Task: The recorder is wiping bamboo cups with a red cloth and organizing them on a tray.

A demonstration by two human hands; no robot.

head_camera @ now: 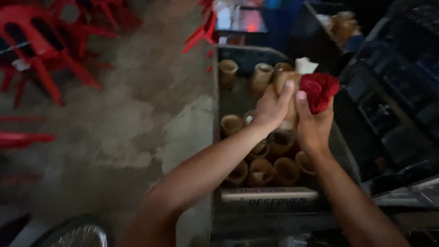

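Together, left hand (270, 107) grips one tan cup (284, 82); right hand (313, 123) clutches one red cloth (320, 90).

The cup (284, 93) is mostly hidden behind both hands, and a wheel (75, 233) is cut off below

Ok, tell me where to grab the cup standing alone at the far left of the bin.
Take the cup by its outer wall just below the rim, coming straight down from above. It stands upright, mouth up, with bare bin floor around it, so fingers probably fit on either side; the neighbouring cup leans close on its right.
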